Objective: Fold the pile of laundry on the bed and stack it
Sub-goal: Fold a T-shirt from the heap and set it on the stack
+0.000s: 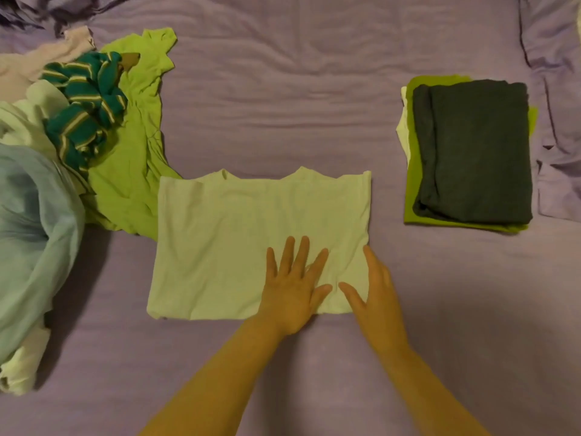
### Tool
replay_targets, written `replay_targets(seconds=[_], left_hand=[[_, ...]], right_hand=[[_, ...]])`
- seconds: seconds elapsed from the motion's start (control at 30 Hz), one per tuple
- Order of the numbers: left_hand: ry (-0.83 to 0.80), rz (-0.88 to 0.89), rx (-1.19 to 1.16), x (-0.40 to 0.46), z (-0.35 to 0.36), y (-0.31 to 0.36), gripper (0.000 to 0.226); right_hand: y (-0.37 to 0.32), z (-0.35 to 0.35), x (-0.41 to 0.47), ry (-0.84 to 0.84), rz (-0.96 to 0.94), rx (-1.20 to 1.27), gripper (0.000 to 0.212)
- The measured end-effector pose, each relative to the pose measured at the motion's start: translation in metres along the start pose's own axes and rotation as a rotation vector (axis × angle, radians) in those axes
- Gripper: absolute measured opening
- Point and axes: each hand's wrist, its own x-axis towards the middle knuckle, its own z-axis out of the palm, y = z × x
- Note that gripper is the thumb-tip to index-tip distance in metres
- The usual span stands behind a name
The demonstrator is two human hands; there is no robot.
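Purple bed (283,89): both flat hands (290,294) press pale shirt (235,231); pile (47,152) cut off left.

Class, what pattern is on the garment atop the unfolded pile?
Stripes: the garment is dark green with pale yellow bands, seen in the head view.

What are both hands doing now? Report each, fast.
Left hand: open, fingers spread, pressing flat on the pale shirt.
Right hand: open, fingers straight, at the shirt's right edge.

Left hand (290,294) and right hand (377,291) flat, fingers straight
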Motion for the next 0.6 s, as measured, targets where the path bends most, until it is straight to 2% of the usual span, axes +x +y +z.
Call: replay_targets(seconds=[0.17, 0.3, 0.43, 0.53, 0.6], left_hand=[[0.035, -0.067, -0.090, -0.034, 0.015, 0.013, 0.054], [0.017, -0.097, -0.083, -0.039, 0.016, 0.013, 0.056], [-0.053, -0.155, -0.113, -0.032, 0.009, 0.005, 0.077], [-0.094, -0.152, -0.121, -0.030, 0.005, 0.005, 0.083], [-0.120, -0.140, -0.123, -0.030, 0.004, 0.005, 0.079]], right_hand=[[0.001, -0.001, -0.032, 0.049, 0.160, 0.159, 0.067], [-0.001, -0.006, -0.037, 0.133, 0.153, 0.035, 0.047], [0.011, -0.036, -0.023, 0.058, 0.232, -0.187, 0.038], [0.018, -0.053, -0.016, -0.066, 0.081, -0.533, 0.038], [0.013, -0.050, -0.015, -0.077, -0.022, -0.643, 0.039]])
